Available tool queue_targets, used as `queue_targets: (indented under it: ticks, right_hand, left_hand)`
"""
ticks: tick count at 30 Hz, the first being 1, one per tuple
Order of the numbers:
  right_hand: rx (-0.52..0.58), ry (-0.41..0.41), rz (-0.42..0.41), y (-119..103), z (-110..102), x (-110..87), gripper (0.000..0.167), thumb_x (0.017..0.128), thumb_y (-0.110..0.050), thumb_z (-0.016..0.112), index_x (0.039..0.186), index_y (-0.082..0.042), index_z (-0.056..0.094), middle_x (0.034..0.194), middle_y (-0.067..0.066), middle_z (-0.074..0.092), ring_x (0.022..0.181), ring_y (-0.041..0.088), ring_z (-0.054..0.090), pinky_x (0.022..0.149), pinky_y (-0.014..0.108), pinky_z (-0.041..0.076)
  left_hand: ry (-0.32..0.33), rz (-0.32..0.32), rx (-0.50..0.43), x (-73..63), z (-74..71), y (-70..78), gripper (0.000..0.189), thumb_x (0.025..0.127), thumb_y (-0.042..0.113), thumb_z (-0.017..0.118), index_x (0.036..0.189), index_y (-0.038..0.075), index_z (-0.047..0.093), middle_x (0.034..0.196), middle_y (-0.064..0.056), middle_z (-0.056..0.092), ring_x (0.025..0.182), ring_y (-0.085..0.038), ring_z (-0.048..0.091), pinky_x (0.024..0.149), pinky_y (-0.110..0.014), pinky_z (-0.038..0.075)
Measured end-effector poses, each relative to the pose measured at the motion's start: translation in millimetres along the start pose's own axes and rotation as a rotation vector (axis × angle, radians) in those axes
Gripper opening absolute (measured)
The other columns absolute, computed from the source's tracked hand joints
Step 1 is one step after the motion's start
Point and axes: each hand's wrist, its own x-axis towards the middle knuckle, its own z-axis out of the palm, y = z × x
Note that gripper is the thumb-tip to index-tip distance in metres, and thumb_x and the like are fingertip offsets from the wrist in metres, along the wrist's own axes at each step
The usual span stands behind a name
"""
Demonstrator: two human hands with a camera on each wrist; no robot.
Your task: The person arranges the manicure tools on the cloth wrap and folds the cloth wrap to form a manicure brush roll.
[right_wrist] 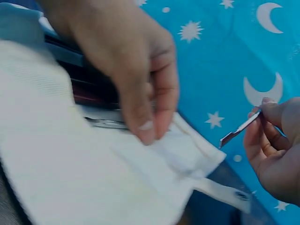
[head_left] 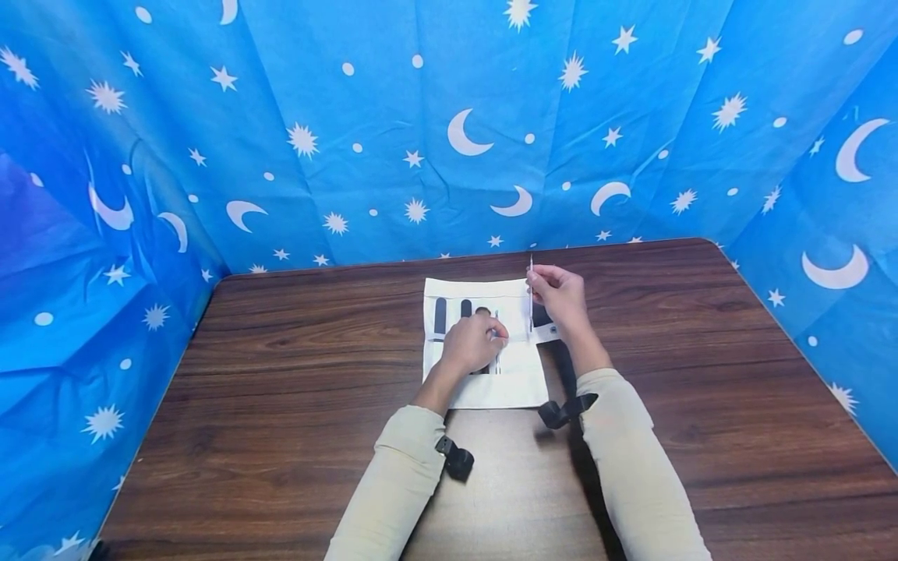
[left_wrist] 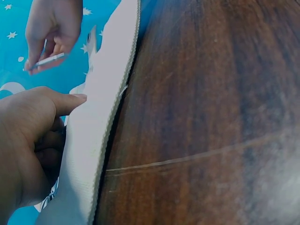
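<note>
A white fabric tool case point(head_left: 501, 393) lies unfolded on the table. My right hand point(head_left: 561, 298) pinches a slim metal tool point(right_wrist: 240, 128) between thumb and fingers; it has a flat, blade-like tip and stands upright over the case's right side. My left hand point(head_left: 471, 344) is over the middle of the case, its thumb and forefinger pinching the pocket's fabric edge. Beside those fingertips, a thin metal tool point(right_wrist: 108, 123) sits in the pocket. Two dark, round-ended tools point(head_left: 440, 316) stand in the left slots. Other dark tools are partly hidden under the left hand.
A tab with a snap button point(head_left: 553, 330) sticks out from the case's right side. The wooden table point(head_left: 302, 405) ends at a blue curtain point(head_left: 393, 187) with stars and moons. Black wrist cameras point(head_left: 457, 461) hang from both sleeves.
</note>
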Motion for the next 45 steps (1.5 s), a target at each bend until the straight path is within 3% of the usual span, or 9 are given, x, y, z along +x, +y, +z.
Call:
queue_targets:
  ticks: [13,26,33,39,45]
  right_hand:
    - [0.101,0.073,0.057,32.0,20.7,9.2,0.031,0.099,-0.009,0.064,0.123,0.01,0.064,0.071,-0.018,0.063,0.065,-0.001,0.057,0.061,0.01,0.049]
    - [0.203,0.099,0.082,34.0,24.3,13.8,0.028,0.098,-0.006,0.064,0.12,0.012,0.063,0.069,-0.016,0.067,0.064,-0.002,0.062,0.063,0.011,0.052]
    - [0.13,0.048,0.039,33.7,23.6,10.1,0.014,0.096,-0.005,0.067,0.105,0.006,0.071,0.072,-0.01,0.068,0.062,0.001,0.063,0.062,0.012,0.053]
    - [-0.016,0.01,0.056,31.5,22.5,13.1,0.026,0.098,-0.007,0.064,0.118,0.01,0.067,0.072,-0.014,0.064,0.063,-0.002,0.06,0.063,0.011,0.053]
    - [-0.082,-0.037,0.059,27.4,20.8,13.3,0.029,0.099,-0.006,0.063,0.121,0.012,0.065,0.073,-0.014,0.064,0.062,-0.003,0.06,0.062,0.01,0.053]
  left_hand:
    - [-0.002,0.016,0.001,0.6,-0.5,-1.1,0.01,0.094,0.025,0.071,0.097,0.022,0.079,0.059,0.01,0.045,0.05,-0.006,0.038,0.049,-0.023,0.028]
    - [0.003,0.021,-0.009,-1.5,-3.5,0.5,0.009,0.094,0.023,0.071,0.096,0.021,0.079,0.059,0.01,0.044,0.049,-0.006,0.037,0.049,-0.023,0.028]
    - [-0.002,0.012,-0.004,-1.1,-2.0,-0.3,0.009,0.094,0.024,0.071,0.096,0.021,0.079,0.062,0.009,0.046,0.05,-0.006,0.038,0.049,-0.023,0.027]
    - [0.0,0.013,0.013,-0.9,-1.0,-0.5,0.009,0.094,0.025,0.071,0.097,0.023,0.08,0.064,0.008,0.047,0.05,-0.006,0.039,0.049,-0.023,0.028]
    - [0.011,0.018,0.006,-1.2,-1.7,0.0,0.009,0.093,0.024,0.072,0.096,0.022,0.08,0.06,0.009,0.047,0.051,-0.007,0.039,0.05,-0.024,0.028]
